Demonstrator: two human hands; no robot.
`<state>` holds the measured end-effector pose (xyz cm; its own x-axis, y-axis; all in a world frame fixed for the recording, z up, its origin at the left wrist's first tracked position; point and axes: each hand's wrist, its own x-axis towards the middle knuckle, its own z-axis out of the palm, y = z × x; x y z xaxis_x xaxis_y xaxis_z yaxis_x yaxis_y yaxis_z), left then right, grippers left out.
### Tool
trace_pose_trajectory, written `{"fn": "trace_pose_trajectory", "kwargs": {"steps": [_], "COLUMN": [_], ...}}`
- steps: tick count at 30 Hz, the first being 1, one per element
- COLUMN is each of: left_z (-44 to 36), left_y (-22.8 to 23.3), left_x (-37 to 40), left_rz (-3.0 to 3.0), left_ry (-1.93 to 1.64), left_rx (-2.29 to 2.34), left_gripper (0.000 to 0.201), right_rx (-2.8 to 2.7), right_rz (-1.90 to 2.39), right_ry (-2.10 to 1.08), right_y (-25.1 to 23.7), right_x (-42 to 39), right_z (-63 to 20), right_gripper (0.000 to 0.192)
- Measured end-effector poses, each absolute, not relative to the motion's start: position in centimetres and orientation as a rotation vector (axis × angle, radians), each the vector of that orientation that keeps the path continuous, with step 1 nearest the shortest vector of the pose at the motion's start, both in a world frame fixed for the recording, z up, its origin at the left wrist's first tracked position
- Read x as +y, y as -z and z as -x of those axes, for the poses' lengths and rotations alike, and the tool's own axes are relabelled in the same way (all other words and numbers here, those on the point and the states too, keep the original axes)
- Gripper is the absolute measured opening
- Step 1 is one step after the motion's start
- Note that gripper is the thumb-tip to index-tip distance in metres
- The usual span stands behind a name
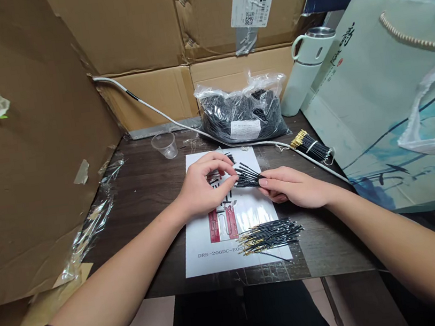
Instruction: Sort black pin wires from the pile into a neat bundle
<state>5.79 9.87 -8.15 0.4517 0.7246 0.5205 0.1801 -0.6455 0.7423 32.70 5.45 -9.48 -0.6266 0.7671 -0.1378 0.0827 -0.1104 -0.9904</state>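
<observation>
My right hand [291,186] is closed on the right end of a fanned bunch of short black wires [248,176], held over the printed sheet. At the bunch's left end, the thumb and curled fingers of my left hand [210,181] pinch the wire tips. The exact contact there is partly hidden by the fingers. Nearer to me, a loose pile of black wires with gold-coloured ends [270,235] lies across the lower right of the white printed sheet [200,241]. A few more dark wire ends show behind my left fingers.
A clear bag of black pieces [241,114] stands at the back beside a pale bottle [305,69]. A tied wire bundle [312,147] lies right, near a white cable [170,116]. A clear plastic cup [165,145] stands left. Cardboard walls [121,25] and a paper bag [387,101] enclose the table.
</observation>
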Motion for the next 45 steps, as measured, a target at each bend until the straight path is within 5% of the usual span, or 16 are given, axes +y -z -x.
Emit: {"fn": "trace_pose_trajectory", "kwargs": {"steps": [38,45], "left_z": [-6.0,-5.2], "left_y": [8.2,8.0], "left_x": [9.6,9.9], "left_rz": [-2.045,-2.013], "left_ry": [-1.172,-1.232], "left_rx": [0.789,0.803], "left_gripper": [0.004,0.018], "right_rx": [-1.871,-1.813], "right_rz": [0.987,0.978], "right_ry": [-1.644,-1.685], "right_y": [8.6,8.9], "right_x": [5.2,5.2], "right_z": [-32.5,-32.6], "right_gripper": [0.047,0.049]}}
